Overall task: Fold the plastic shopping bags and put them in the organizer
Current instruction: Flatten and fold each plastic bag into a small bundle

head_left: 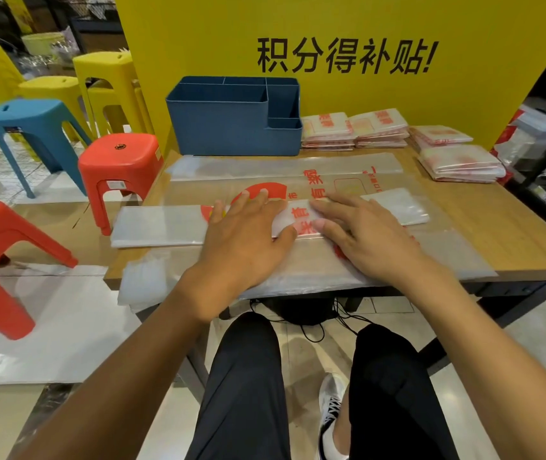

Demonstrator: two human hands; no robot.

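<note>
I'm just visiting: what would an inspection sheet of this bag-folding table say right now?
Surface: wooden table, mostly covered by flat plastic.
Job's things: folded bag strip under both hands; blue organizer at the back, nothing seen inside.
Clutter: folded bag stacks right of the organizer.
Grippers: left hand and right hand press flat on the strip.
Cables: black cables under the table.
Surroundings: yellow sign; coloured stools at left.

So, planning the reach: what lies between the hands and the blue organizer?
Head view: only the flattened clear plastic shopping bag with red print lies before the blue plastic organizer.
</note>
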